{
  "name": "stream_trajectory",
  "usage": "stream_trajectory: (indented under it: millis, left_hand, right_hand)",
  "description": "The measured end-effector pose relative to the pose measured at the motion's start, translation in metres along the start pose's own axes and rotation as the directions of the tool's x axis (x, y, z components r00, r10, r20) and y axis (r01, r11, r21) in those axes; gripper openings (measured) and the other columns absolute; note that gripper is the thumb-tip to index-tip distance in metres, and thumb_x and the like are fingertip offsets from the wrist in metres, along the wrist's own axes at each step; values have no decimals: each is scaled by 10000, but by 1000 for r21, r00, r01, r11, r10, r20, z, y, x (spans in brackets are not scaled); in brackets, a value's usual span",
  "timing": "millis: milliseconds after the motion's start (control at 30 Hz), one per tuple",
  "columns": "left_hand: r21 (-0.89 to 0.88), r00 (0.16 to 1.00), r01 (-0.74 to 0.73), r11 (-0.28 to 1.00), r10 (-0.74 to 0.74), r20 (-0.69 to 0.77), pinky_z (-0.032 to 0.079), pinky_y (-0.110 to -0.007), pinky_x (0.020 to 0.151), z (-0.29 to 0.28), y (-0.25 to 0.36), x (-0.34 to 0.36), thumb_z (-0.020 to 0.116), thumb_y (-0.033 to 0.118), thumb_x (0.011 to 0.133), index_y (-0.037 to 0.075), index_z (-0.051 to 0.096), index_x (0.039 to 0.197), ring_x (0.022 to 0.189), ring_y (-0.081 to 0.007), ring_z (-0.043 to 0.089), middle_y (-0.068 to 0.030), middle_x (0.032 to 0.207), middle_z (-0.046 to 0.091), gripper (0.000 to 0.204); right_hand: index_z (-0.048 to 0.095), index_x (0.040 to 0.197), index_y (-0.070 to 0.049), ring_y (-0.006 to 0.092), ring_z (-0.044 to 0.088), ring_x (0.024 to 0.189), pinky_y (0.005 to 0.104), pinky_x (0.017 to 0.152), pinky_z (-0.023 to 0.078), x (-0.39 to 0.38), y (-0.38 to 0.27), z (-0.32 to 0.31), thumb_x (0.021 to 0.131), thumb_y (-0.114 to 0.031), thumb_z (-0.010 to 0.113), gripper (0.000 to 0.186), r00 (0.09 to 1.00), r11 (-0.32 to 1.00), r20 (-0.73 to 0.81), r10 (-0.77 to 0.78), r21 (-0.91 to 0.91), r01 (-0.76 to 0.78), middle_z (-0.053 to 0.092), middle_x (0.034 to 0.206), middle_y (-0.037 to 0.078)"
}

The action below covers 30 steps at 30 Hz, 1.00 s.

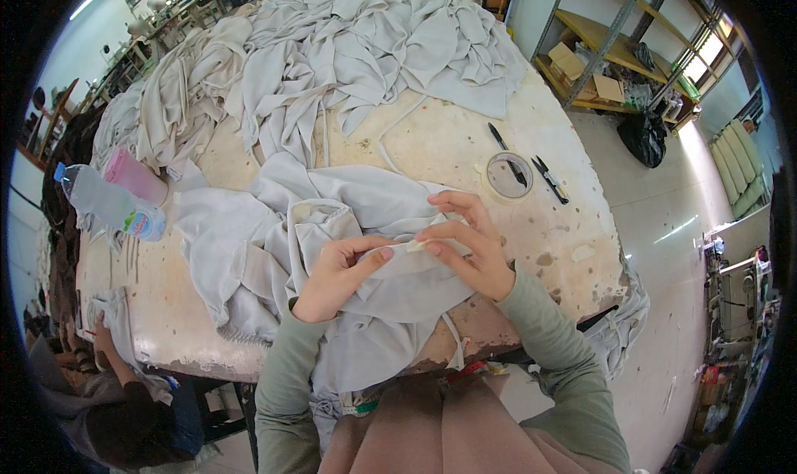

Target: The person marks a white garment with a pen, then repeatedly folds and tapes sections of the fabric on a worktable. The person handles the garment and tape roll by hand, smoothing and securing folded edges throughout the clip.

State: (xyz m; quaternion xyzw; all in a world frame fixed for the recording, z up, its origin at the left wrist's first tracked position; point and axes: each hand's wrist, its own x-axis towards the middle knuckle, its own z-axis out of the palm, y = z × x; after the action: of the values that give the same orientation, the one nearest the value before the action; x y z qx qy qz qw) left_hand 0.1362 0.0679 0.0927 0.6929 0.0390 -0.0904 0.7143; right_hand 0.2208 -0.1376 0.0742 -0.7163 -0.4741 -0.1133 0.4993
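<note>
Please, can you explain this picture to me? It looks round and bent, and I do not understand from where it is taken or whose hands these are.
The picture comes from a wide camera worn on a person's head, looking down. That lens bends straight edges near the rim. There is no machine here: the two arms in green sleeves coming from the lower edge belong to the wearer.

The left hand and the right hand both pinch a pale grey cloth between them, at a small folded edge. It lies on a worn table. Farther back lies a big pile of similar cloth. At the left lie a plastic bottle and a pink one. At the right are a tape roll and snips. At the lower left, another person's hand touches the table.
</note>
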Motion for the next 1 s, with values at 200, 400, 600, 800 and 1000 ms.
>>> stream_trajectory:
  millis: [200,400,600,800,1000]
  left_hand:
    - [3,1000,-17,1000,17,-21,426,-214,685,5,-4,0,606,176,888,-38,663,992,777,-63,540,-13,853,641,244]
    - [272,978,-172,947,198,-70,424,-223,670,13,-6,2,698,169,812,-34,671,891,756,-69,544,-43,820,660,219]
    - [499,924,-237,833,352,-150,431,-256,642,22,-6,0,742,113,738,4,668,841,669,-156,555,-66,768,625,168]
    - [667,728,-473,576,682,-72,424,-305,629,26,-10,5,763,81,696,48,628,786,690,-216,560,-63,806,635,166]
    - [652,667,-528,544,741,-79,433,-299,694,12,-4,-2,756,13,680,54,557,753,738,-209,571,-74,865,647,216]
  right_hand:
    - [591,1047,-96,265,511,1082,372,914,425,-2,3,13,769,-75,701,300,995,981,87,55,183,-70,470,1191,114]
    - [581,1096,-81,177,541,982,295,820,446,-5,-4,9,830,-93,649,274,972,903,163,171,368,-220,536,1109,87]
    - [598,1107,-60,73,547,809,205,716,438,-8,-9,20,908,-138,585,214,791,656,165,589,475,-587,611,899,26]
    - [608,1049,-41,65,561,830,214,765,426,-11,-7,27,923,-139,566,165,759,508,247,602,615,-603,614,874,17]
    - [609,947,-60,202,555,714,319,690,422,-6,1,10,924,-291,534,244,940,962,206,271,-13,-274,588,758,64]
